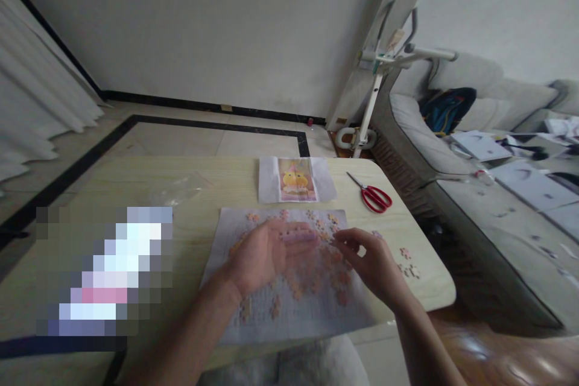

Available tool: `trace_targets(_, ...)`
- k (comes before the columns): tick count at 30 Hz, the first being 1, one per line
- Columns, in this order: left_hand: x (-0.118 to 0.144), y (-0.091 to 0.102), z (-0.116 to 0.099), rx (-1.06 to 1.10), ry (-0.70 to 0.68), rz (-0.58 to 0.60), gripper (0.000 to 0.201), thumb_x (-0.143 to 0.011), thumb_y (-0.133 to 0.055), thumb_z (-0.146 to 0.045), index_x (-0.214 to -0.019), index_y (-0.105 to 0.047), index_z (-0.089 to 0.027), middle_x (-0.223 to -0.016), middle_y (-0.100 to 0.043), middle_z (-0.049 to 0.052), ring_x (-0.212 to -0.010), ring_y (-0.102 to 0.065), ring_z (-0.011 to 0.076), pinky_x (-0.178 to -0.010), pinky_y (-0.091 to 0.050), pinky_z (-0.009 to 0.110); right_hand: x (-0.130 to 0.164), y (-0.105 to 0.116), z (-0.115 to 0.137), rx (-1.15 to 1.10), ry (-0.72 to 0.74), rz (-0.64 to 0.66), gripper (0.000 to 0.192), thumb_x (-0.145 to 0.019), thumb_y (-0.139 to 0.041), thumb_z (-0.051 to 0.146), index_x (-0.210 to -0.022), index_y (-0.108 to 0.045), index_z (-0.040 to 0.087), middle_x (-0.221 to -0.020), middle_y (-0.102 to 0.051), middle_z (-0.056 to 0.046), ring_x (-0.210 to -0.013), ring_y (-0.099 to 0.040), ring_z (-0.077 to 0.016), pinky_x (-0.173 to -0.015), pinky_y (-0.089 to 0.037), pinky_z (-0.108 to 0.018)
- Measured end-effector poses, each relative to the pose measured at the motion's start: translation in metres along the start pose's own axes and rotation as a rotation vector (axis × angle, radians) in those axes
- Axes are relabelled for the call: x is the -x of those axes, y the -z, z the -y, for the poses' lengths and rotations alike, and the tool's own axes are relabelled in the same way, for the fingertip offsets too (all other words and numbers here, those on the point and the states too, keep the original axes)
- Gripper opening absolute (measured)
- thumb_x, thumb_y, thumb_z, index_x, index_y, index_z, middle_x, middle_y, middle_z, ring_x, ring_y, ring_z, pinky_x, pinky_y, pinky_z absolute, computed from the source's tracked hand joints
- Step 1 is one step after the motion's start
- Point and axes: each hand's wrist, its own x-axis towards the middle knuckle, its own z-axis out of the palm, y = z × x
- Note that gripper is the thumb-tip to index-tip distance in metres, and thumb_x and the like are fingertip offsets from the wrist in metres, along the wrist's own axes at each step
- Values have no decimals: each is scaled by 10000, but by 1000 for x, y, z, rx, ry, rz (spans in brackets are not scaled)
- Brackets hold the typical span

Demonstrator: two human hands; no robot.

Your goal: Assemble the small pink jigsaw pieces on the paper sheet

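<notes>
My left hand is palm up over a white printed sheet, its fingers stretched to the right. A narrow pinkish strip of joined jigsaw puzzle pieces appears to rest along those fingers. Just to its right, my right hand pinches a small jigsaw puzzle piece, partly hidden by the fingertips. Many loose pinkish-orange puzzle pieces lie scattered over the sheet below both hands. Behind it lies a paper with a yellow cartoon picture.
Red-handled scissors lie at the table's back right. More puzzle pieces sit near the right edge. Crumpled clear plastic and a blurred-out bright object are on the left. Beyond the table stands a sofa.
</notes>
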Motion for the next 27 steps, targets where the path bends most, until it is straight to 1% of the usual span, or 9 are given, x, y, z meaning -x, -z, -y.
trace_targets(3, -1, 3, 1, -5, 0, -1, 337, -902, -449, -223, -1079, -648, -16, -1156, -676, 254, -1079, -666, 307, -968, -493, 414, -2, 3, -7, 62, -9, -39, 162, -866, -599, 321, -891, -713, 209, -653, -672, -14, -576, -576, -152, -579, -478, -270)
trace_targets(6, -1, 4, 1, -17, 2, -7, 350, -902, -438, -216, -1107, -636, -13, -1160, -677, 246, -1071, -670, 299, -967, -494, 408, 2, 13, -21, 85, -56, -92, 192, -851, -615, 367, -877, -720, 209, -675, -685, -26, -571, -576, -158, -563, -473, -278)
trace_targets(8, -1, 3, 1, -23, 3, -6, 354, -898, -443, -211, -1117, -628, -5, -1166, -673, 250, -1082, -664, 300, -977, -486, 410, 9, 24, -36, 80, -99, -135, 233, -837, -620, 405, -888, -723, 202, -707, -704, -42, -589, -596, -173, -569, -482, -292)
trace_targets(12, -1, 3, 0, -29, 10, -4, 360, -893, -442, -209, -1117, -624, 6, -1176, -667, 255, -1099, -655, 302, -990, -474, 406, 28, 50, -73, 89, -230, -215, 354, -809, -633, 472, -1025, -711, 202, -781, -737, -60, -669, -659, -205, -597, -502, -304)
trace_targets(16, -2, 5, 1, -29, 15, 6, 355, -899, -447, -207, -1121, -629, 4, -1183, -667, 248, -1093, -658, 302, -997, -470, 408, 37, 67, -99, 162, -305, -289, 347, -771, -645, 506, -893, -735, 194, -793, -744, -75, -674, -660, -216, -580, -490, -303)
trace_targets(19, -2, 5, 2, -35, 5, 6, 347, -898, -448, -192, -1114, -639, 0, -1199, -657, 251, -1110, -649, 308, -1011, -463, 418, 35, 69, -108, 186, -331, -308, 345, -781, -628, 489, -889, -741, 182, -724, -729, -67, -601, -632, -201, -538, -471, -294)
trace_targets(22, -1, 4, 1, -46, 1, 2, 342, -887, -462, -195, -1085, -659, 2, -1192, -658, 258, -1135, -635, 315, -1030, -454, 424, 30, 67, -117, 234, -310, -328, 352, -808, -594, 462, -909, -749, 164, -673, -703, -64, -567, -601, -193, -536, -465, -299)
trace_targets(25, -1, 1, 1, -61, -8, -16, 324, -876, -495, -196, -1060, -679, -3, -1170, -669, 258, -1140, -632, 318, -1037, -455, 429, 26, 69, -123, 297, -280, -349, 338, -808, -592, 438, -908, -760, 162, -785, -704, -89, -662, -602, -212, -623, -481, -337)
trace_targets(27, 0, -2, 1, -98, -20, -42, 290, -871, -518, -168, -1053, -690, -21, -1169, -677, 239, -1132, -638, 304, -1044, -454, 421, 24, 67, -115, 338, -263, -398, 340, -808, -605, 430, -955, -757, 164, -890, -685, -108, -761, -599, -235, -686, -484, -363)
